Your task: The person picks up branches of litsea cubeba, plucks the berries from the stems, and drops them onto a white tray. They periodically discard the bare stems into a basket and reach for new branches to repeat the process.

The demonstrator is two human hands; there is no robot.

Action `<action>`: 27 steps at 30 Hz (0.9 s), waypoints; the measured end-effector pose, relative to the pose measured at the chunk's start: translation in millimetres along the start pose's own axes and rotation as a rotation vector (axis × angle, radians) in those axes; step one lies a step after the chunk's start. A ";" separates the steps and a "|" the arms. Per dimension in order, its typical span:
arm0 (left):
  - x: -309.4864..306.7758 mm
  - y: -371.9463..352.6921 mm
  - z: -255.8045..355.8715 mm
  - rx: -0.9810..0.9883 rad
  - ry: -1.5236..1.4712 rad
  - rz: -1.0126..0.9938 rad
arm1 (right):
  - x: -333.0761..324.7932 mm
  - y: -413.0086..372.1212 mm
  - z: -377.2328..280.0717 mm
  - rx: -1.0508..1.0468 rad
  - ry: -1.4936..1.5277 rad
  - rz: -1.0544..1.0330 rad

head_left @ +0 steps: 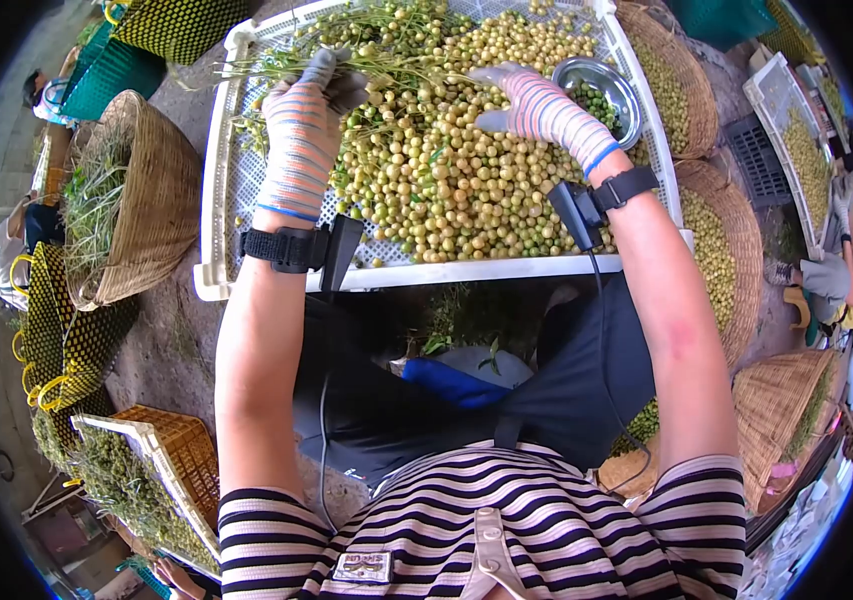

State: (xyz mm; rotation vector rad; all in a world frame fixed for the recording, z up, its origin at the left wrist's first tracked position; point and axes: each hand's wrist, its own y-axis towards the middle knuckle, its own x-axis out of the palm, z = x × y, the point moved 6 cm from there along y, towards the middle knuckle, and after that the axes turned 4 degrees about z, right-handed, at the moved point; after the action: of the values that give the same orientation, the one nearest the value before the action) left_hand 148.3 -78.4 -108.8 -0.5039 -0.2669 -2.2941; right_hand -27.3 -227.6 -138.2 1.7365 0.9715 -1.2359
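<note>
**Two gloved hands in the fruit heap on the tray**

We see the heap of small round yellow-green fruit (446,180) lying in the white perforated tray (446,272), straight ahead of the knees. At its far left corner lies a tangle of thin green stalks (366,35) with fruit on them. Our left hand (306,130), in a striped glove, sits on that tangle with its fingers curled shut over the stalks. Our right hand (536,105), gloved the same, lies on the heap with its fingers stretched out and parted, holding nothing. Just beside it a metal bowl (618,75) stands in the tray with greener fruit inside. A wicker basket (161,200) of stalks stands left of the tray, and another fruit-filled basket (736,215) stands to the right.
</note>
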 end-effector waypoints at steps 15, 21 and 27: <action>20.3 -25.4 -32.9 -0.175 0.052 -0.046 | 14.9 27.5 -47.4 0.149 0.159 -0.274; 19.7 -25.1 -25.3 -0.112 0.046 -0.029 | -1.5 22.1 -38.9 0.156 0.176 -0.102; -9.5 -15.9 -29.7 -0.209 -0.125 0.019 | -13.0 16.8 -47.8 0.087 -0.082 0.006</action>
State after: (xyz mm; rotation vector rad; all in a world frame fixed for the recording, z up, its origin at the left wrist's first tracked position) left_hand 134.7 -71.3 -140.2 -0.7547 -0.0818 -2.2868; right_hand 2.2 -193.1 -112.2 1.7397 0.8758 -1.3530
